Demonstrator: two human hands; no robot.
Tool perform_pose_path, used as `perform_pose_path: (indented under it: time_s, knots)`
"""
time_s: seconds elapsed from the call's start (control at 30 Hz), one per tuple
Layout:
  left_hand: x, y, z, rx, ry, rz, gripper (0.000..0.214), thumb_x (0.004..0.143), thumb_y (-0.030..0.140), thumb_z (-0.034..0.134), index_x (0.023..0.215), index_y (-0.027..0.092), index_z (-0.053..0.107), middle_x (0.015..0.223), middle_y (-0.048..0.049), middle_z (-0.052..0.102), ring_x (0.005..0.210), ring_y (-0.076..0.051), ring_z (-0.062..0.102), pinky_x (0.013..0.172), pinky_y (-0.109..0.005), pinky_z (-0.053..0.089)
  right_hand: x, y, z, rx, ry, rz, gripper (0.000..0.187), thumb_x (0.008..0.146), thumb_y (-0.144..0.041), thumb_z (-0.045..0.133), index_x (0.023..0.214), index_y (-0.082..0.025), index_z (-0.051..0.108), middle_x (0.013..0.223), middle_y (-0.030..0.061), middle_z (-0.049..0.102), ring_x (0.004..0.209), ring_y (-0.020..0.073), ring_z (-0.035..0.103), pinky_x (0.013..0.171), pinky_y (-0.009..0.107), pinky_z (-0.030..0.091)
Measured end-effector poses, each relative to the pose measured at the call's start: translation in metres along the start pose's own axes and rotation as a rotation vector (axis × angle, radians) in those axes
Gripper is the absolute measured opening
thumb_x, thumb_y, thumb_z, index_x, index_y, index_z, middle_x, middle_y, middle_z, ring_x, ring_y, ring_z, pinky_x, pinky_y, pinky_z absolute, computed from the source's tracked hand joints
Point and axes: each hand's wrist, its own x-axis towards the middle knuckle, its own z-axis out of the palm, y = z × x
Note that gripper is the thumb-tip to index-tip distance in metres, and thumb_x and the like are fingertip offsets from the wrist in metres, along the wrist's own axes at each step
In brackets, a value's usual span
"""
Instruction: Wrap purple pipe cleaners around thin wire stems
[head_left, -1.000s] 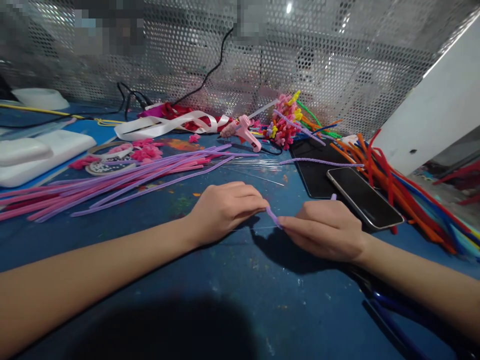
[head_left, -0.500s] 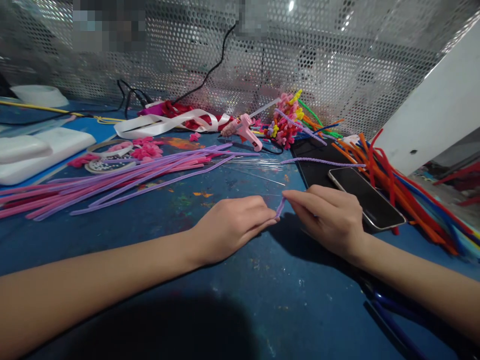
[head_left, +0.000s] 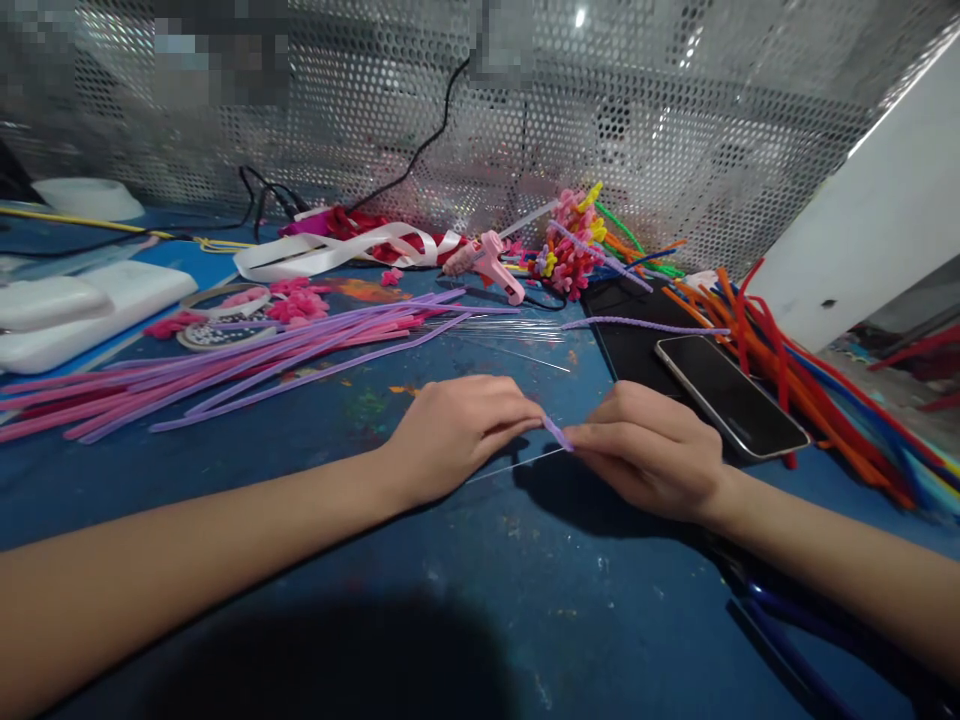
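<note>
A short purple pipe cleaner (head_left: 557,433) spans the small gap between my two hands, just above the blue table (head_left: 480,590). My left hand (head_left: 469,435) pinches its upper left end, and my right hand (head_left: 649,440) pinches its lower right end. From the right fingertips a thin metal wire (head_left: 517,465) runs left, passing below the left hand. Beyond the hands lie several loose wires (head_left: 517,330). To the left is a bundle of purple and pink pipe cleaners (head_left: 247,365).
A pink glue gun (head_left: 491,262) lies at the back beside pipe-cleaner flowers (head_left: 576,245) and white ribbon (head_left: 322,255). On the right are a phone (head_left: 731,395) and orange, red and blue pipe cleaners (head_left: 810,390). Blue-handled scissors (head_left: 787,610) lie partly under my right forearm.
The purple piece has turned, its left end now higher than its right. The left hand rose slightly while the right fingertips dropped. The thin wire now slants below the left hand.
</note>
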Motion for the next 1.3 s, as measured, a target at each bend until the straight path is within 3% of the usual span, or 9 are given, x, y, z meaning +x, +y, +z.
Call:
perform_pose_path:
  time_s: [0.1,0.17,0.37,0.53,0.63,0.73,0.93,1.17,1.3]
  knots:
    - [-0.001,0.004,0.001,0.048,-0.075,0.121,0.025,0.091,0.026,0.041,0.092,0.018,0.064,0.077,-0.0014,0.065,0.072,-0.012,0.058,0.064,-0.021,0.043,-0.001,-0.002,0.000,-0.030,0.102,0.042,0.021,0.078,-0.005,0.057,0.097,-0.014,0.059,0.071,0.0042,0.060,0.062,0.0114,0.053,0.054,0.024,0.043]
    - [-0.003,0.007,0.001,0.132,-0.033,0.179,0.026,0.092,0.026,0.040,0.086,0.017,0.064,0.074,-0.0016,0.065,0.069,-0.012,0.058,0.062,-0.021,0.043,-0.001,-0.003,0.001,-0.113,0.124,0.076,0.024,0.078,-0.003,0.056,0.099,-0.015,0.060,0.068,0.0028,0.060,0.059,0.0105,0.053,0.053,0.022,0.042]
    - [-0.005,0.013,-0.004,0.382,0.202,0.254,0.019,0.089,0.024,0.045,0.087,0.017,0.063,0.071,-0.0013,0.067,0.062,-0.012,0.056,0.053,-0.023,0.039,0.000,-0.002,-0.001,-0.391,-0.023,0.105,0.023,0.080,-0.007,0.051,0.099,-0.014,0.062,0.062,0.0005,0.057,0.051,0.0090,0.047,0.046,0.023,0.033]
    - [-0.005,0.007,-0.006,0.307,0.298,0.158,0.013,0.086,0.022,0.052,0.091,0.019,0.063,0.079,-0.0008,0.069,0.069,-0.012,0.057,0.064,-0.025,0.043,0.003,-0.001,-0.003,-0.414,-0.135,-0.037,0.016,0.083,-0.012,0.050,0.088,-0.014,0.064,0.057,-0.0004,0.054,0.050,0.0098,0.042,0.045,0.025,0.029]
    - [-0.003,0.001,-0.004,0.185,0.249,0.031,0.016,0.087,0.025,0.050,0.092,0.020,0.064,0.083,-0.0011,0.069,0.074,-0.014,0.057,0.068,-0.026,0.042,0.005,-0.003,-0.004,-0.356,-0.127,-0.076,0.011,0.083,-0.014,0.053,0.080,-0.014,0.063,0.054,-0.0012,0.054,0.049,0.0094,0.042,0.044,0.025,0.029]
    - [0.000,-0.003,-0.003,-0.002,0.107,0.038,0.019,0.089,0.025,0.047,0.092,0.018,0.064,0.085,-0.0029,0.069,0.077,-0.014,0.057,0.071,-0.026,0.042,0.004,-0.005,-0.006,-0.286,-0.053,-0.109,0.006,0.079,-0.013,0.058,0.084,-0.013,0.061,0.054,-0.0019,0.054,0.047,0.0088,0.042,0.044,0.024,0.031]
    - [0.003,0.009,-0.004,-0.393,-0.128,0.034,0.020,0.088,0.020,0.048,0.088,0.015,0.067,0.075,-0.0026,0.066,0.070,-0.011,0.059,0.067,-0.019,0.043,-0.003,-0.005,-0.006,-0.270,0.179,-0.060,0.025,0.075,-0.009,0.062,0.099,-0.013,0.058,0.055,-0.0023,0.053,0.048,0.0083,0.045,0.045,0.023,0.035]
    - [0.003,0.028,0.000,-0.497,-0.127,-0.289,0.026,0.090,0.027,0.045,0.079,0.016,0.066,0.062,0.0027,0.063,0.059,-0.008,0.057,0.060,-0.017,0.042,0.000,-0.005,-0.007,-0.474,0.091,0.007,0.019,0.077,-0.012,0.060,0.096,-0.014,0.060,0.053,-0.0025,0.053,0.047,0.0088,0.045,0.045,0.023,0.033]
    - [0.001,0.029,0.000,-0.345,-0.084,-0.216,0.026,0.090,0.025,0.043,0.080,0.015,0.065,0.064,0.0019,0.063,0.059,-0.008,0.057,0.060,-0.017,0.042,0.002,-0.004,-0.007,-0.548,0.045,0.005,0.015,0.078,-0.013,0.060,0.093,-0.015,0.060,0.053,-0.0031,0.053,0.047,0.0085,0.044,0.044,0.024,0.029]
